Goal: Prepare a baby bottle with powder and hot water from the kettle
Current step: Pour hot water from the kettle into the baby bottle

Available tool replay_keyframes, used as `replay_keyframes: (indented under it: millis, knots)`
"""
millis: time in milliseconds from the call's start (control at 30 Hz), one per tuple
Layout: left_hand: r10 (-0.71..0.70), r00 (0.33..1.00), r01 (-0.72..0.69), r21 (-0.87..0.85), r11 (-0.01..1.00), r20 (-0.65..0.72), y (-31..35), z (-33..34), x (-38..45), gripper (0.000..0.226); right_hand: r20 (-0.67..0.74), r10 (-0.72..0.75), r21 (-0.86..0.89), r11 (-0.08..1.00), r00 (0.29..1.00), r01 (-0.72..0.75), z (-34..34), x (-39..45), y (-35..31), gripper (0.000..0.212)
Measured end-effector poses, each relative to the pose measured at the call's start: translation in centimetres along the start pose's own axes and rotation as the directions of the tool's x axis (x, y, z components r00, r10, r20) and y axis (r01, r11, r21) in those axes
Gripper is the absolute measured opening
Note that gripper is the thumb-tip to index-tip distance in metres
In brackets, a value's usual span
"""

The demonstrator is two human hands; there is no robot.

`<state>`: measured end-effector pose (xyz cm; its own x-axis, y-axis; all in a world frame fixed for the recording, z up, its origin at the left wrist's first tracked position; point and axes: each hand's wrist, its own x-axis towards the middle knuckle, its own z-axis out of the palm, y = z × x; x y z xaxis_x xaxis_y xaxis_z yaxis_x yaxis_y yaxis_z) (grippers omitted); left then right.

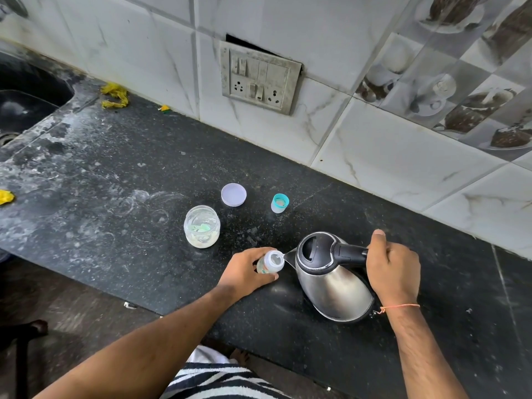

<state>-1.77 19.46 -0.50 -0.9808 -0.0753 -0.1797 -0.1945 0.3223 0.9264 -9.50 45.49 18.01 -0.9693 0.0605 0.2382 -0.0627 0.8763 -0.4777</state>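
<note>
My left hand (pixel 247 272) grips a small clear baby bottle (pixel 271 262) standing on the black counter, its mouth uncovered. My right hand (pixel 391 269) grips the black handle of a steel kettle (pixel 331 277), which is tilted left with its spout right at the bottle's mouth. A thin stream of water runs from the spout into the bottle. Behind stands an uncapped clear jar (pixel 202 226) with pale powder at its bottom and a green scoop inside. Its lilac lid (pixel 233 194) lies flat beyond it. The bottle's teal-ringed cap (pixel 279 203) stands to the lid's right.
The black stone counter (pixel 115 174) has white stains on its left part. A dark sink (pixel 26 99) is at the far left. Yellow scraps (pixel 114 95) lie by the tiled wall, under a switch-and-socket plate (pixel 259 77). The counter's front edge runs diagonally below my arms.
</note>
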Motion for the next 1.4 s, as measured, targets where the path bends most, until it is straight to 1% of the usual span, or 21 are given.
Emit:
replay_keyframes:
  millis: [267, 467, 667, 800, 1167, 1400]
  knots:
    - [-0.007, 1.000, 0.007, -0.012, 1.000, -0.021, -0.1, -0.1, 0.1, 0.063, -0.008, -0.016, 0.001, 1.000, 1.000, 0.016, 0.2, -0.2, -0.2, 0.076]
    - [-0.022, 0.999, 0.022, -0.010, 1.000, -0.024, -0.2, -0.3, 0.1, 0.066, -0.005, -0.017, -0.005, 1.000, 1.000, 0.017, 0.4, -0.2, -0.2, 0.075]
    - [-0.019, 0.999, 0.019, -0.009, 1.000, -0.028, -0.2, -0.3, 0.2, 0.067, -0.023, -0.034, -0.020, 0.999, 0.999, 0.033, 0.3, -0.4, -0.6, 0.070]
    - [-0.025, 0.999, 0.025, -0.008, 1.000, -0.030, -0.1, -0.3, 0.2, 0.066, -0.015, -0.016, -0.029, 0.999, 1.000, 0.016, 0.5, -0.1, -0.6, 0.070]
    - [-0.032, 0.999, 0.032, -0.016, 0.999, -0.028, -0.3, -0.3, 0.3, 0.067, -0.018, -0.046, -0.046, 0.998, 0.999, 0.045, 0.8, 0.0, -1.2, 0.070]
    - [-0.030, 0.999, 0.029, -0.035, 0.999, -0.034, -0.7, -0.3, 0.4, 0.067, -0.015, -0.036, -0.064, 0.997, 0.999, 0.035, 0.8, 0.0, -1.4, 0.072]
